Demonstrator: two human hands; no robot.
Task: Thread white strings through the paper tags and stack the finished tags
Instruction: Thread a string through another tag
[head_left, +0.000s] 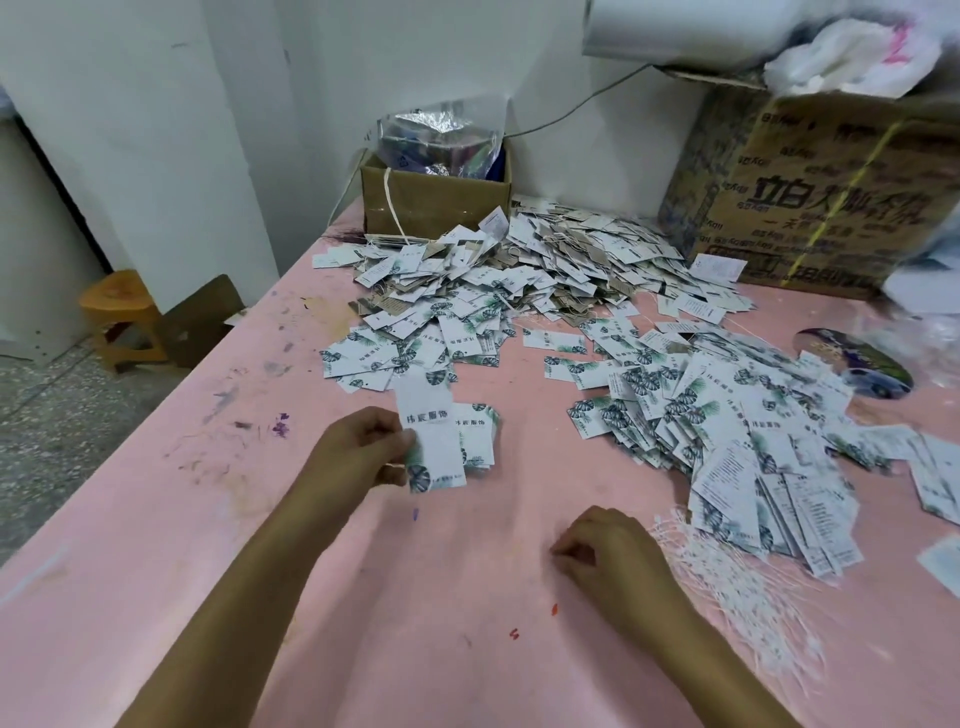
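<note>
My left hand (358, 447) grips a white paper tag (434, 441) with black characters and a green leaf print, held just above the pink table (415, 649). A small stack of like tags (478, 434) lies right behind it. My right hand (610, 553) rests on the table with its fingers curled; I cannot tell whether it pinches a string. Just to its right lies a bundle of white strings (737, 587). A big pile of loose tags (737, 447) spreads at the right, and another heap of tags (493, 280) covers the far middle.
A small open cardboard box (436, 200) with a plastic bag stands at the back by the wall. A large printed carton (815, 192) fills the back right corner. A round printed disc (857, 364) lies at the right. A wooden stool (122, 317) stands on the floor at left.
</note>
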